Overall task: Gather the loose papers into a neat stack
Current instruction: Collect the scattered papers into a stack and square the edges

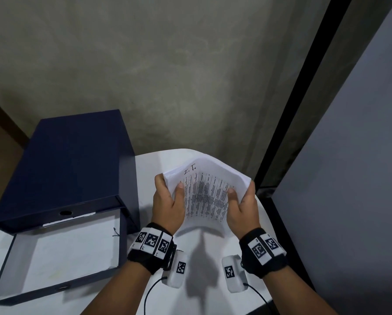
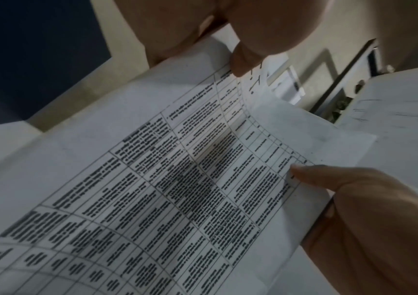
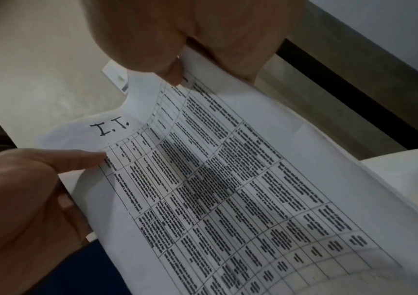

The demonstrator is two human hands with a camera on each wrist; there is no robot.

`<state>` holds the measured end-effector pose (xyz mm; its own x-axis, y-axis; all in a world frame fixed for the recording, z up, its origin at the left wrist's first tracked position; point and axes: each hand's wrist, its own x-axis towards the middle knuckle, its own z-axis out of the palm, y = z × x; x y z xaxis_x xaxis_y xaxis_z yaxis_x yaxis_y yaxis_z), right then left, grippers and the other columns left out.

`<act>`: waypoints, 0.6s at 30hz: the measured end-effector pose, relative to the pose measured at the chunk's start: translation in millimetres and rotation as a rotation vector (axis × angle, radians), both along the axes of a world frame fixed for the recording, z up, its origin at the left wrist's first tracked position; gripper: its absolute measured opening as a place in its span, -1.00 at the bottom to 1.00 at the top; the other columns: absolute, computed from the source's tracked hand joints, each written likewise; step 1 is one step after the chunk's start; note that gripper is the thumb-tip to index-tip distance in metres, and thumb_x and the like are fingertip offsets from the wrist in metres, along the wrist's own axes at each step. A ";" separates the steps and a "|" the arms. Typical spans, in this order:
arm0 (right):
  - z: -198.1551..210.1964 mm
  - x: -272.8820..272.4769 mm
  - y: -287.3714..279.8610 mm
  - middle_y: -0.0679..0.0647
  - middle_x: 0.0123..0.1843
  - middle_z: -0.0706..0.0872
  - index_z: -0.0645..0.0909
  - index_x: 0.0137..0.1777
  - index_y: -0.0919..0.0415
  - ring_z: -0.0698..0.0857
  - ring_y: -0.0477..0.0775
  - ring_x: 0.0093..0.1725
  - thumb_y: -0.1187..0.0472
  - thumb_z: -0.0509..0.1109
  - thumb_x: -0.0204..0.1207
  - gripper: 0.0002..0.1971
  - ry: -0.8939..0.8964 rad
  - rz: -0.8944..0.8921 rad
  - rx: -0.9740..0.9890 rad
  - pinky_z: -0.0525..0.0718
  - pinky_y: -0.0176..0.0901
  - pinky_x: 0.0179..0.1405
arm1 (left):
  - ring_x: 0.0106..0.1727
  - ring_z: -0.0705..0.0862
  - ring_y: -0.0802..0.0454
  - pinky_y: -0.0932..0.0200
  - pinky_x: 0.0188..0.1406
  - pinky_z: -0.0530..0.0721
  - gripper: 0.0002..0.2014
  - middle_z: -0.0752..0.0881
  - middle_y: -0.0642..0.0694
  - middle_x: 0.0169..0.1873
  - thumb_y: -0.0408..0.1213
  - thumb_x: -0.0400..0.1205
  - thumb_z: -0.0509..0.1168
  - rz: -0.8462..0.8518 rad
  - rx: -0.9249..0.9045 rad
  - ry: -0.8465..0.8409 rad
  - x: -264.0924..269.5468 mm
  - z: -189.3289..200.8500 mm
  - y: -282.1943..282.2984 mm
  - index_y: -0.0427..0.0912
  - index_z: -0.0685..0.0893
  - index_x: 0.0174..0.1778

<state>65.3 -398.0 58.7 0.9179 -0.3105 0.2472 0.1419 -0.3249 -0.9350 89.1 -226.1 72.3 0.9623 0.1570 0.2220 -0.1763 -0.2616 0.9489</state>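
A sheaf of white papers (image 1: 205, 196), its top sheet a printed table marked "I.T.", is held tilted up and bowed over the white table (image 1: 145, 176). My left hand (image 1: 167, 200) grips its left edge, thumb on the front and fingers behind. At the right edge my right hand (image 1: 243, 202) grips the same way. In the left wrist view the printed sheet (image 2: 152, 179) fills the frame, with my left thumb (image 2: 243, 61) at the top and my right hand (image 2: 354, 209) at lower right. From the right wrist, the sheet (image 3: 228, 179) runs between my right hand (image 3: 177, 40) and left hand (image 3: 26, 189).
A dark blue file box (image 1: 70, 162) stands at the left of the table. Its open flap (image 1: 61, 258) lies flat in front with a white sheet on it. A grey wall rises behind, and a pale panel (image 1: 349, 155) with a dark frame stands at the right.
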 end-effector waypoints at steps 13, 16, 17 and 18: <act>-22.2 -6.6 2.0 -0.09 -0.10 0.67 0.28 0.22 -0.08 0.66 0.01 -0.14 0.23 0.25 0.69 -0.74 0.159 0.056 -0.045 0.69 0.09 0.05 | -0.17 0.61 0.02 0.63 -0.42 0.47 -0.79 0.65 -0.09 -0.03 -0.37 0.69 0.18 0.029 0.132 0.132 -7.3 -31.6 6.0 -0.08 0.27 0.10; -20.8 -6.5 4.1 -0.16 -0.07 0.66 0.28 0.22 -0.05 0.67 -0.11 -0.11 0.22 0.25 0.68 -0.75 0.150 0.036 -0.024 0.67 -0.03 0.05 | -0.14 0.65 0.00 0.45 -0.27 0.60 -0.78 0.66 -0.10 -0.03 -0.36 0.69 0.19 0.043 0.114 0.116 -6.4 -34.8 5.4 -0.06 0.26 0.09; -21.7 -6.8 5.1 -0.09 -0.05 0.68 0.30 0.23 -0.01 0.68 -0.05 -0.07 0.22 0.25 0.68 -0.77 0.162 0.041 -0.023 0.69 0.01 0.08 | -0.08 0.68 -0.07 0.26 -0.15 0.67 -0.77 0.67 -0.13 0.00 -0.36 0.68 0.19 0.031 0.122 0.133 -6.5 -38.5 5.5 -0.04 0.26 0.10; -23.9 -7.7 5.0 0.00 -0.04 0.68 0.32 0.25 0.07 0.69 0.06 -0.05 0.22 0.24 0.69 -0.78 0.182 0.053 -0.026 0.69 0.09 0.11 | -0.01 0.70 -0.14 0.11 -0.05 0.71 -0.76 0.68 -0.17 0.05 -0.35 0.68 0.20 0.010 0.135 0.161 -7.1 -43.3 6.2 -0.03 0.25 0.11</act>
